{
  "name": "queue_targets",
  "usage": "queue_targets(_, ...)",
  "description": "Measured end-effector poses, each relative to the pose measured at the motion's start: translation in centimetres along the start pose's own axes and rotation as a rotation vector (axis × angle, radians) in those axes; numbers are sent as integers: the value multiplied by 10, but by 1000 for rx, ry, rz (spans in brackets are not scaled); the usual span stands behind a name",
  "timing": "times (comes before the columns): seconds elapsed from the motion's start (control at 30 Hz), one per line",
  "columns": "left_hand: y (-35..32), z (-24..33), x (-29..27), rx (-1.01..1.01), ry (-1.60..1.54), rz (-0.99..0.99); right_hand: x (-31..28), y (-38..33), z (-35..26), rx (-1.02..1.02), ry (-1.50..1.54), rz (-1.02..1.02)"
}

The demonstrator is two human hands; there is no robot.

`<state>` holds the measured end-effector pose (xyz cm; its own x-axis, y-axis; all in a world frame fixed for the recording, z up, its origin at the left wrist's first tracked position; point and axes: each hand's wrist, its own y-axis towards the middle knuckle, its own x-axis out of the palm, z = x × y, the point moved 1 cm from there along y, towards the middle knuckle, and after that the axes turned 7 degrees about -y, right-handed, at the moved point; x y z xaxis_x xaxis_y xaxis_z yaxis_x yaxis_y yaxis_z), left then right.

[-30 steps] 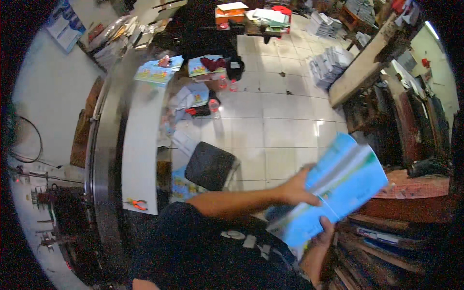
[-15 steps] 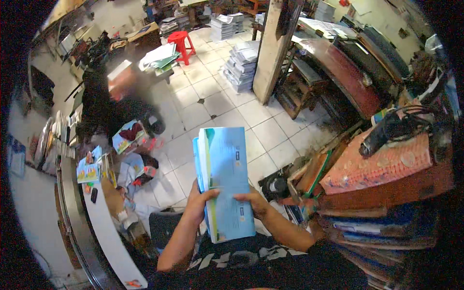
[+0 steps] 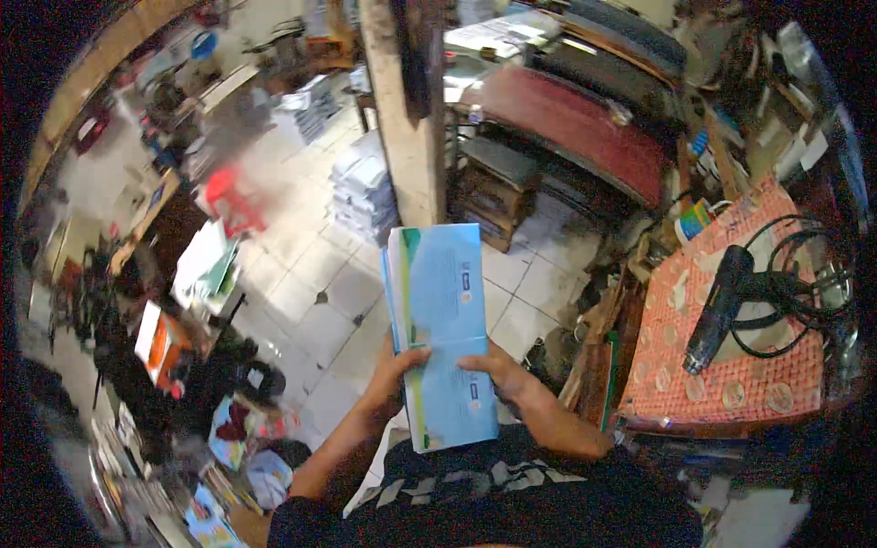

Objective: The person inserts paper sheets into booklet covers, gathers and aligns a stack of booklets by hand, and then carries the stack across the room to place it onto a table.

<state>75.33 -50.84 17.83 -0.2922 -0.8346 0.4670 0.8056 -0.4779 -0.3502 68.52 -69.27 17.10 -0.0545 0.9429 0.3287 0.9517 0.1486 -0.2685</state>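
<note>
Both my hands hold a stack of light blue printed booklets (image 3: 445,292) in front of my body. It looks like two groups end to end, with a seam across the middle, and white and green show along the left edge. My left hand (image 3: 402,367) grips the left side near the seam, thumb on top. From the right side my right hand (image 3: 493,367) closes round the same stack, its thumb also on top. The fingers beneath are hidden by the booklets.
On the right, a black dryer-shaped tool (image 3: 722,315) with a coiled cord lies on an orange patterned surface (image 3: 676,365). Ahead stand a pillar (image 3: 406,146), paper stacks (image 3: 359,187) and a red-topped table (image 3: 585,128). A blurred red stool (image 3: 236,203) and an orange-white box (image 3: 163,342) are left.
My view has turned to the right, so the pillar, stool and paper stacks shift left in the picture. The booklets stay in both hands, held much the same way.
</note>
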Motion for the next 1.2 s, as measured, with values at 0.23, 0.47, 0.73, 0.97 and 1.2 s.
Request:
queue_targets(0.23, 155, 40, 84, -44, 120, -223, -117, 71, -20, -16, 156, 234)
queue_targets(0.47, 340, 16, 167, -29, -36, -278, -276, 157, -82, -105, 167, 355)
queue_targets(0.73, 504, 4, 246, 54, -258, -188, -400, 239, -178, -194, 130, 382)
queue_targets(0.97, 680, 5, 277, -262, -161, -303, -519, 329, -271, -45, -212, 527)
queue_targets(1.2, 802, 13, 326, -330, 242, -517, -657, 359, -334, 150, -858, 720)
